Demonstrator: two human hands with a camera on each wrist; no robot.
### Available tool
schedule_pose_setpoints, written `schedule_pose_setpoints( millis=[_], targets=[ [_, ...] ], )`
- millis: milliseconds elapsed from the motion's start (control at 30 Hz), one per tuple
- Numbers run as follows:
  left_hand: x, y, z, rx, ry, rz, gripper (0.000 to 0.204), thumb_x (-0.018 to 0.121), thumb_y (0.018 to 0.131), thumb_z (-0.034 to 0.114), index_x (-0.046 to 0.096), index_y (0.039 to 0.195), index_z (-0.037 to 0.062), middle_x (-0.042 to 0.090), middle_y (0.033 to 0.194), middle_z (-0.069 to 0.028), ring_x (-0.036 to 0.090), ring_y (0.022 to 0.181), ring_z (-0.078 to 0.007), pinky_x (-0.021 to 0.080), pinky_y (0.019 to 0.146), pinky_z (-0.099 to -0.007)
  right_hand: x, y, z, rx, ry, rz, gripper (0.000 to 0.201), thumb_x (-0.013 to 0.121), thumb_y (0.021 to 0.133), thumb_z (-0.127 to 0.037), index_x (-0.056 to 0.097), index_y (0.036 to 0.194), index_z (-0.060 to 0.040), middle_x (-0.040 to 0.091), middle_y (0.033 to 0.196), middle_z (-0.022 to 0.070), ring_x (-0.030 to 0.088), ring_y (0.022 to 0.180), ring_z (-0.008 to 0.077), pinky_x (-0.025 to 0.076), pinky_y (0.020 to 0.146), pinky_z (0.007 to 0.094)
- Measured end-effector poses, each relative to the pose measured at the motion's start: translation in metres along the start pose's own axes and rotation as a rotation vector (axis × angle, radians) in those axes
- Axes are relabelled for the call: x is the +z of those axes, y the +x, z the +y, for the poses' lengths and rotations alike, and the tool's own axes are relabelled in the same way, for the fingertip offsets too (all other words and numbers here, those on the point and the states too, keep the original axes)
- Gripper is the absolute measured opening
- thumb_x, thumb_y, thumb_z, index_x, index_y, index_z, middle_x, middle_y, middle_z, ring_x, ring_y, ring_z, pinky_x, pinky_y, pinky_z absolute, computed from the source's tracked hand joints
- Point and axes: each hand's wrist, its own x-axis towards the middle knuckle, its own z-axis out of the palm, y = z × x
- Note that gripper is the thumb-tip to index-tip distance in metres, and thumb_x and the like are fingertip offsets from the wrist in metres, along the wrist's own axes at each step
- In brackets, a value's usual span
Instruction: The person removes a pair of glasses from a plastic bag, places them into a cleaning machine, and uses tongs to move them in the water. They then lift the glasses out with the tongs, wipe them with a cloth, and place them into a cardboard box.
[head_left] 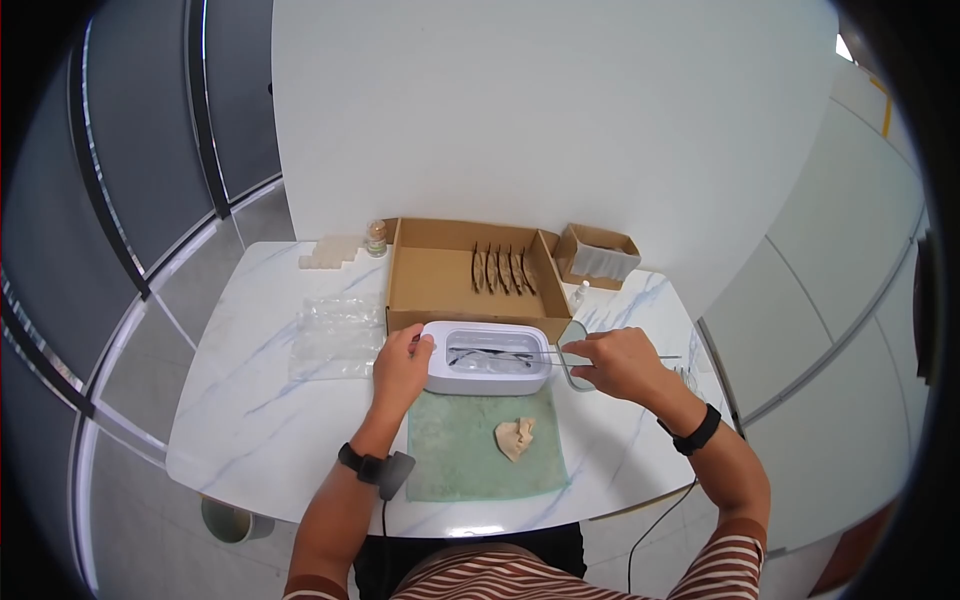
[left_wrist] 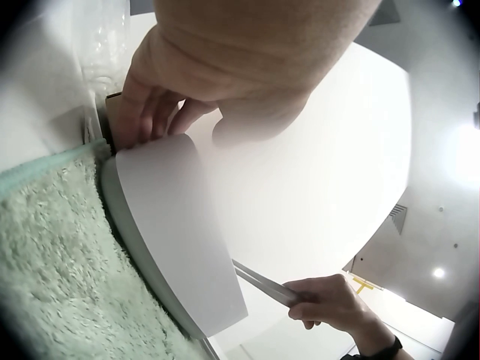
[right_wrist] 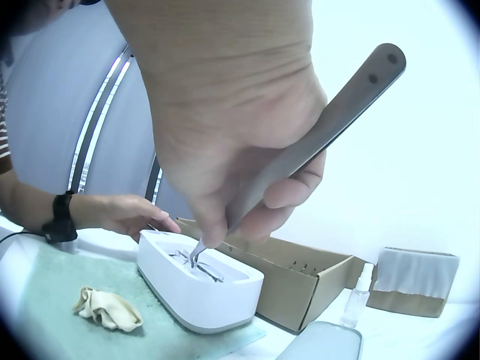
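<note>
A white ultrasonic cleaner (head_left: 437, 374) stands at the back of a green towel (head_left: 450, 460). A pair of glasses (right_wrist: 212, 274) lies in its open basin. My left hand (head_left: 402, 368) grips the cleaner's left end, fingers bent over the far edge and thumb near the top rim. Long metal tweezers (right_wrist: 322, 135) are pinched between the thumb and fingers of my right hand (head_left: 625, 365), to the right of the cleaner. Their tips reach down into the basin and overlap the glasses in the right wrist view.
Behind the cleaner, a cardboard tray (head_left: 430, 285) holds several dark glasses in a row. A beige cloth (head_left: 515, 439) lies on the towel. To the right are a clear lid (right_wrist: 330, 341), a spray bottle (right_wrist: 358, 298) and a small box (head_left: 585, 268). Clear plastic packaging (head_left: 335, 335) lies left.
</note>
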Motion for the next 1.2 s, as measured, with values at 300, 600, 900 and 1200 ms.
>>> schedule_pose_setpoints(
  millis=[300,600,900,1200],
  targets=[
    [0.0,0.0,-0.002,-0.018,-0.001,0.019,0.035,0.062,0.098,0.029,0.069,0.118,0.0007,0.07,0.106,-0.0156,0.071,0.094,-0.0259,0.054,0.084,-0.0363,-0.029,-0.004,0.011,0.01,0.125,-0.151,0.033,0.081,0.081,-0.028,0.078,0.112,-0.0159,0.074,0.084,0.0095,0.07,0.079,0.0293,0.054,0.071,0.0407],
    [0.002,0.001,-0.006,-0.036,-0.004,0.016,0.034,0.063,0.098,0.028,0.07,0.118,0.0025,0.071,0.105,-0.0142,0.07,0.093,-0.0247,0.054,0.083,-0.0353,-0.013,0.017,0.04,0.036,0.269,-0.184,0.035,0.081,0.082,-0.029,0.077,0.114,-0.0151,0.074,0.082,0.0119,0.069,0.078,0.029,0.053,0.071,0.04],
    [0.0,0.0,-0.002,-0.034,-0.002,0.013,0.033,0.063,0.097,0.027,0.069,0.119,0.0027,0.071,0.105,-0.014,0.072,0.093,-0.0247,0.055,0.083,-0.0352,0.0,0.034,0.049,-0.006,0.284,-0.293,0.036,0.081,0.083,-0.034,0.077,0.113,-0.0146,0.074,0.082,0.0112,0.07,0.076,0.0273,0.053,0.071,0.0388],
    [0.002,0.0,-0.003,-0.018,0.007,0.02,0.033,0.063,0.097,0.027,0.069,0.118,0.0027,0.071,0.104,-0.0144,0.072,0.092,-0.0256,0.055,0.082,-0.0361,-0.002,0.03,0.043,0.023,0.178,-0.166,0.032,0.079,0.083,-0.031,0.078,0.112,-0.0182,0.074,0.082,0.0118,0.068,0.081,0.0323,0.052,0.074,0.0423]
  ],
)
